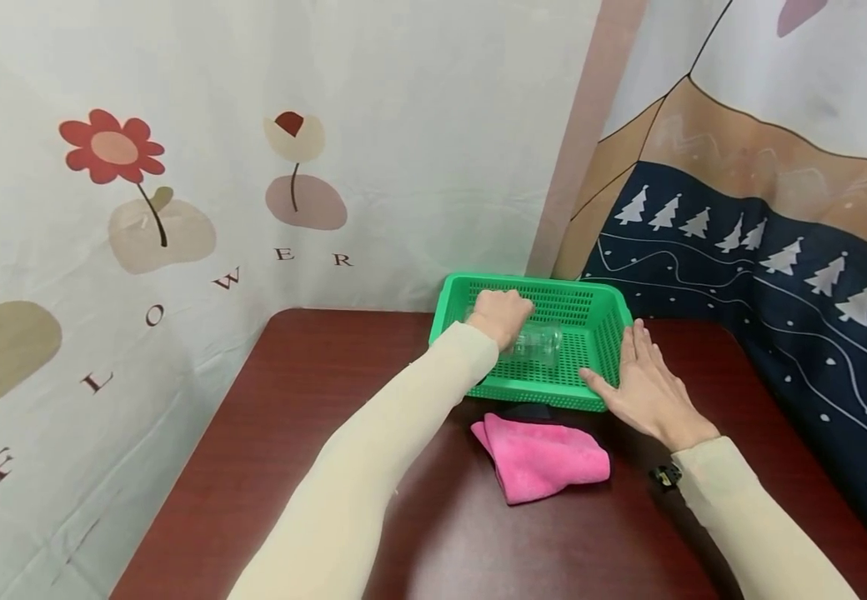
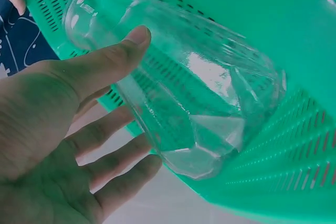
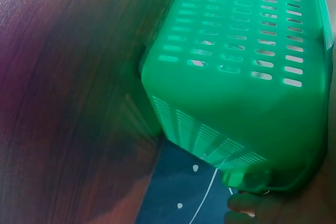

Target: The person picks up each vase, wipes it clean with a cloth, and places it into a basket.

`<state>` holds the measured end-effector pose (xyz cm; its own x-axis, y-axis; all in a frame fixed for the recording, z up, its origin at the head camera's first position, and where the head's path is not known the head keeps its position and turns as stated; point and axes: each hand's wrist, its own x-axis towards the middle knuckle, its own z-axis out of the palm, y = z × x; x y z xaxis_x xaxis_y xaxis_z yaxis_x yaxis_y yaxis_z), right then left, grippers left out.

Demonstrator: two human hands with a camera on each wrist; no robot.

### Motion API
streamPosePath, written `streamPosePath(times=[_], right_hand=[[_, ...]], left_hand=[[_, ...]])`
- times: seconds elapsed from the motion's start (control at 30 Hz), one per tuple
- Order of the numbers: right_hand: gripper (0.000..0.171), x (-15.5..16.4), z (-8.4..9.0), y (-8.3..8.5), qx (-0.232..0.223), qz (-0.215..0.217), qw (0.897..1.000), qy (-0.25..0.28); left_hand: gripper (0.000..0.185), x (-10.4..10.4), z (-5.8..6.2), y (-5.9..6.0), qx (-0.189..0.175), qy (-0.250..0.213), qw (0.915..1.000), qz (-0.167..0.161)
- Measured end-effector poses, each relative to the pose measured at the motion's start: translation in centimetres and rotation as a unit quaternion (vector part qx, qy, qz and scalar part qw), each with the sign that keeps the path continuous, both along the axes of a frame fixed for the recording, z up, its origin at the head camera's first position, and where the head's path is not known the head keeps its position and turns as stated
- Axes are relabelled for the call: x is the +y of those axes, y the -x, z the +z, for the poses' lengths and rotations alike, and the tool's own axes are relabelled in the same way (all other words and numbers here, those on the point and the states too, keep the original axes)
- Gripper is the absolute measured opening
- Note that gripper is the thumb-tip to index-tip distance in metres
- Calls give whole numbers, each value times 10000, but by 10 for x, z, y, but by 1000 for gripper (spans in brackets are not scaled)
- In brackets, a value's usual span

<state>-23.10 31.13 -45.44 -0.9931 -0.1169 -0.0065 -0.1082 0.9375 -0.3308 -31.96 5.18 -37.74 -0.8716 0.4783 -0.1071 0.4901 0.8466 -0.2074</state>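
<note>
My left hand (image 2: 58, 145) has its fingers (image 2: 113, 129) spread and loose, thumb tip just touching the jar (image 2: 178, 93) but not gripping it; the jar lies on its side inside the basket (image 1: 598, 333), whose mouth is at about 12 o'clock from my arms. My right hand (image 1: 647, 387) lies flat, fingers straight, against the basket's wall at 3 o'clock, and the cloth (image 1: 542, 457) sits on the table (image 1: 291, 400) just in front at 6 o'clock. The jar looks clear, rigid, smooth and probably slippery and breakable, so I judge a wrap around its broad middle safest.
</note>
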Motion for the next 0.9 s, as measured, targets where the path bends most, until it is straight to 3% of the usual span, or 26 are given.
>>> streamPosePath(times=[0.2,0.5,0.9], right_hand=[[130,2,1,-1,-20,-48,10000,36],[129,6,-1,-2,93,-19,10000,30],[128,2,-2,-1,48,4,10000,55]], left_hand=[[59,-8,-1,-3,-233,-382,9990,-21],[61,-16,3,-13,-156,-745,9969,-184],[57,-44,11,-40,-4,-1595,9871,-127]])
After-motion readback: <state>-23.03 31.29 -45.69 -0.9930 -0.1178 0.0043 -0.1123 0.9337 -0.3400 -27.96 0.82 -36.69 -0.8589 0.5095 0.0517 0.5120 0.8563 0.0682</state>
